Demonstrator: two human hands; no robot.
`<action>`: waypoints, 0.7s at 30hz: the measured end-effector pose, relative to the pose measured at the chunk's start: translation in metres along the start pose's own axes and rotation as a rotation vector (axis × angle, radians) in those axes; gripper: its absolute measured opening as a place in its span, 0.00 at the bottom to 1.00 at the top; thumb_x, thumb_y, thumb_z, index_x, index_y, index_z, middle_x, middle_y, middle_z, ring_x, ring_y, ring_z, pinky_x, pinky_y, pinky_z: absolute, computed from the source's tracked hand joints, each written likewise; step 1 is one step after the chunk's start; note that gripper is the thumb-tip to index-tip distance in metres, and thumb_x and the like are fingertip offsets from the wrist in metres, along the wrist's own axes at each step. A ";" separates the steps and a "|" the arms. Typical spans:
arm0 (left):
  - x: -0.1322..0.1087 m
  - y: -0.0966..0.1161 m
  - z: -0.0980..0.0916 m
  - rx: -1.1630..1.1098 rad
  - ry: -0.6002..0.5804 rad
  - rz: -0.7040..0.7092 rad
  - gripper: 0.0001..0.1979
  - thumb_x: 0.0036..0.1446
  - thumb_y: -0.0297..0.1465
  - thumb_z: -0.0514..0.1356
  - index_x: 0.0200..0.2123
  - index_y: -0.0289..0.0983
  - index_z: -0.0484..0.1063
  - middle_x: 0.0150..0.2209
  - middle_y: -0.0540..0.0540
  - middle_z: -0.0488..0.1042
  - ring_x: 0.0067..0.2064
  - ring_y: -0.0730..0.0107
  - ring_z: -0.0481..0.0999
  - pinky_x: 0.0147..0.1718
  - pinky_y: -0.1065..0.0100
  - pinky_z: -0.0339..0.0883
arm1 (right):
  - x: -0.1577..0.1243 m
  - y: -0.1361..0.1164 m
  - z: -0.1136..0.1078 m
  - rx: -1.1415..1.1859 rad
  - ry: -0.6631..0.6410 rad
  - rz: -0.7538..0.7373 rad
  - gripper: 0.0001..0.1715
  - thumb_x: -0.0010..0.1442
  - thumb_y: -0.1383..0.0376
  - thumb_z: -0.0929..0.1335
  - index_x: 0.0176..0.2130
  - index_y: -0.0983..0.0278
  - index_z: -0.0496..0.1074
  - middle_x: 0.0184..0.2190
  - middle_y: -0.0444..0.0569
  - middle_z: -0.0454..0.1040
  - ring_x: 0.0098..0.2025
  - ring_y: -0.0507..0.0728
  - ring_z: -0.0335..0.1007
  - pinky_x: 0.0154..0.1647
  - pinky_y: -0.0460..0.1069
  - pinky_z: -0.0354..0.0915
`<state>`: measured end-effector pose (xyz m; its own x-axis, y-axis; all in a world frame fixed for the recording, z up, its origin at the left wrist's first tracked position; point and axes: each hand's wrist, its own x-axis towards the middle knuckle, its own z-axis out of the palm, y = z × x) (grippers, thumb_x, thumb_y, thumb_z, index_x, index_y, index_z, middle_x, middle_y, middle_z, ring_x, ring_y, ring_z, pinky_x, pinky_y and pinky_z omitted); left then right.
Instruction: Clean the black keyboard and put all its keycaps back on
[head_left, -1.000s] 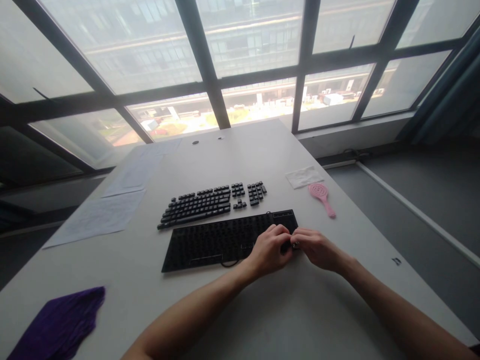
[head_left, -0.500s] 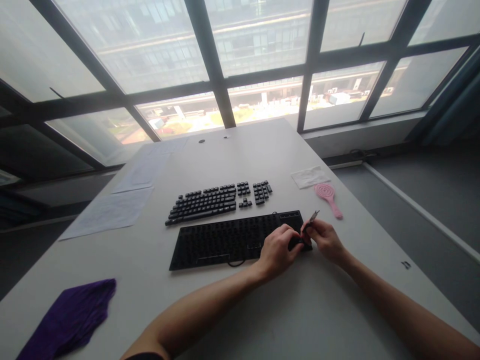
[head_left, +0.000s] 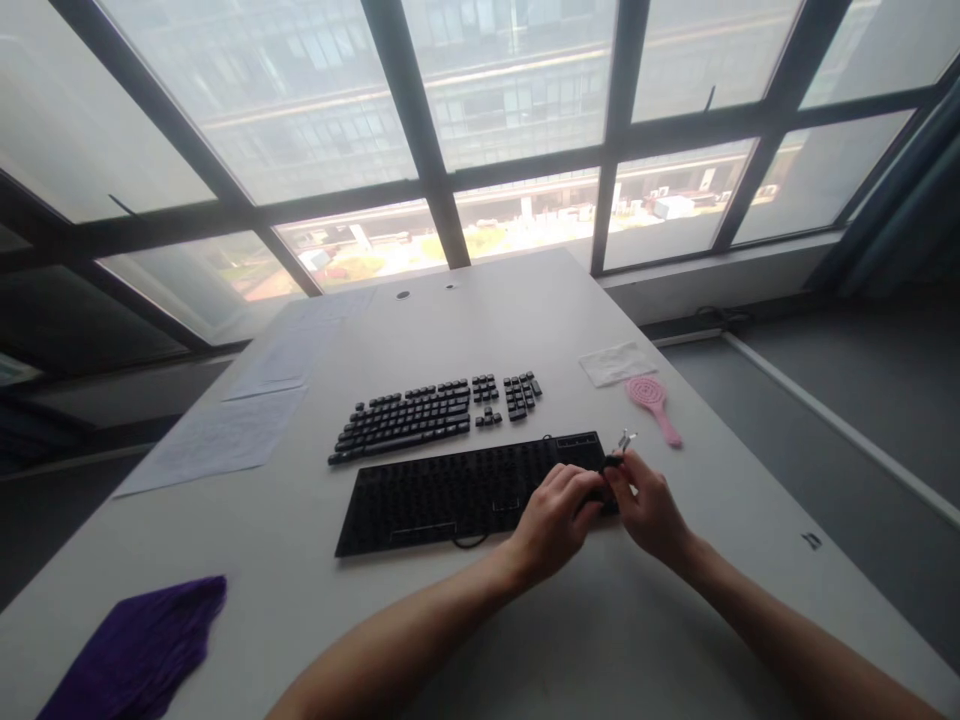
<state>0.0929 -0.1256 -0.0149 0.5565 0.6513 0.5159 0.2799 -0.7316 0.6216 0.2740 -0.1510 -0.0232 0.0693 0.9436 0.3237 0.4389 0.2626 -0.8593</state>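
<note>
A black keyboard base (head_left: 442,500) with its keycaps off lies in front of me. Over its right end rests my left hand (head_left: 559,508), fingers curled and thumb bent in; what they pinch, if anything, is hidden. My right hand (head_left: 649,500) is closed on a small keycap puller (head_left: 624,440), its thin metal prongs pointing up and away from me. The fingertips of both hands nearly meet at the keyboard's right edge. Beyond the base, loose black keycaps (head_left: 409,418) are laid out in keyboard order.
A pink hairbrush (head_left: 651,402) and a white wipe or packet (head_left: 616,364) lie at the right. Paper sheets (head_left: 217,440) cover the left side. A purple cloth (head_left: 142,650) is near left; a small dark item (head_left: 811,541) sits by the table's right edge.
The keycap puller has turned in my right hand, and its prongs now show spread apart. My left hand stays on the keyboard's right end. The whole view has tilted slightly.
</note>
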 end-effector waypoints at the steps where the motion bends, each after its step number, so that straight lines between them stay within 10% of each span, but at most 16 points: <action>1: 0.001 0.001 0.000 0.037 -0.020 0.027 0.10 0.66 0.25 0.59 0.50 0.39 0.71 0.44 0.43 0.75 0.44 0.64 0.71 0.45 0.63 0.72 | 0.000 0.000 0.001 -0.012 0.009 0.000 0.08 0.70 0.60 0.63 0.37 0.60 0.65 0.26 0.43 0.74 0.26 0.54 0.72 0.28 0.46 0.66; 12: 0.012 0.004 -0.014 -0.071 0.056 -0.192 0.06 0.62 0.24 0.62 0.42 0.39 0.75 0.44 0.43 0.71 0.43 0.64 0.72 0.43 0.64 0.72 | 0.001 -0.011 0.006 0.130 0.109 0.178 0.15 0.71 0.54 0.62 0.35 0.60 0.64 0.24 0.44 0.75 0.23 0.54 0.71 0.25 0.46 0.67; 21: 0.079 -0.085 -0.061 0.521 -0.085 -0.297 0.03 0.59 0.28 0.67 0.37 0.39 0.81 0.41 0.45 0.81 0.44 0.58 0.73 0.49 0.58 0.64 | 0.003 -0.004 0.010 0.231 0.096 0.193 0.17 0.70 0.51 0.63 0.36 0.61 0.65 0.26 0.46 0.76 0.23 0.53 0.69 0.25 0.47 0.66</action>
<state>0.0653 0.0003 0.0089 0.4506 0.8400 0.3022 0.7670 -0.5375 0.3504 0.2631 -0.1473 -0.0230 0.2205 0.9600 0.1725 0.1950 0.1299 -0.9722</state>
